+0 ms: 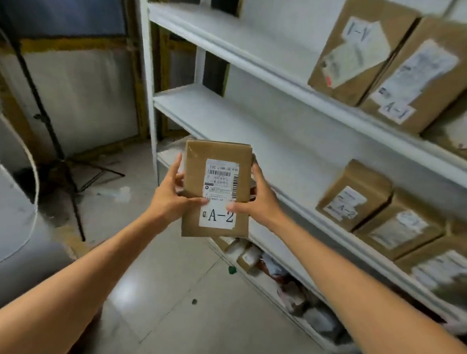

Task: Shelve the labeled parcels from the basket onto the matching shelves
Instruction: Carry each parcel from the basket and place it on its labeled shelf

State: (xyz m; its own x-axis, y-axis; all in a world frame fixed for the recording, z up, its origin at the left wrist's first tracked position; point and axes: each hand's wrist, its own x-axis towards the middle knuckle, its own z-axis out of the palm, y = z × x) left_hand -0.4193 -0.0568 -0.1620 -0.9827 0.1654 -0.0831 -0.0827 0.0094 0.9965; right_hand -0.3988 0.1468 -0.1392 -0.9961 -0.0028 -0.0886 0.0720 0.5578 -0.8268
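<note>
A flat brown cardboard parcel [196, 170] with a white label reading A-2 is held up at the centre of the view, in front of the white shelf unit. My left hand [170, 192] grips its left edge, thumb on the label. My right hand [258, 197] grips its right edge, thumb also on the label. To the right, the middle shelf [232, 114] carries brown boxes, the nearest one [352, 195] marked A-2. The upper shelf [225, 35] bears boxes marked A-1 [421, 77]. No basket is in view.
A lower shelf holds mixed small packages [283, 274]. A black light stand [60, 144] with tripod legs stands on the floor at left, under a blue softbox. A curved pale object fills the left edge. Grey tiled floor [186, 314] lies below my arms.
</note>
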